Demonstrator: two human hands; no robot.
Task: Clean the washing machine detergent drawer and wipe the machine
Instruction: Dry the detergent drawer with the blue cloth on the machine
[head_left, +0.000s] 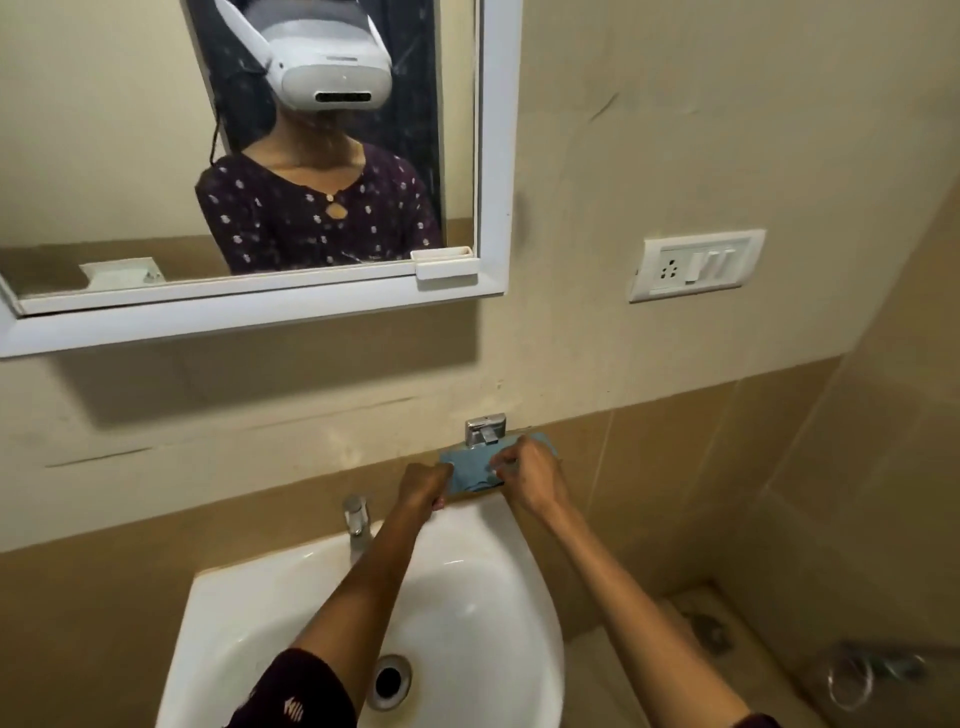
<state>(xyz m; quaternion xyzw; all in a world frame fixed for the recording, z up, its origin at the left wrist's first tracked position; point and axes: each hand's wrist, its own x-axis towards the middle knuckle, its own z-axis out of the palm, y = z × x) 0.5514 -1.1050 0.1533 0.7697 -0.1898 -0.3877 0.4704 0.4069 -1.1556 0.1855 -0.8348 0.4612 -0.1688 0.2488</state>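
Note:
A blue cloth (470, 470) hangs at the wall just under a chrome wall fitting (484, 429), above the far right rim of a white washbasin (457, 587). My left hand (423, 486) grips the cloth's left edge with curled fingers. My right hand (530, 475) pinches its right side and partly covers it. Both arms reach forward over the basin. No washing machine or detergent drawer shows in this view.
A chrome tap (356, 519) stands at the basin's back edge, left of my hands. A white-framed mirror (249, 291) hangs above. A white switch-and-socket plate (696, 265) is on the right wall. A chrome pipe fitting (857, 675) sits low on the right.

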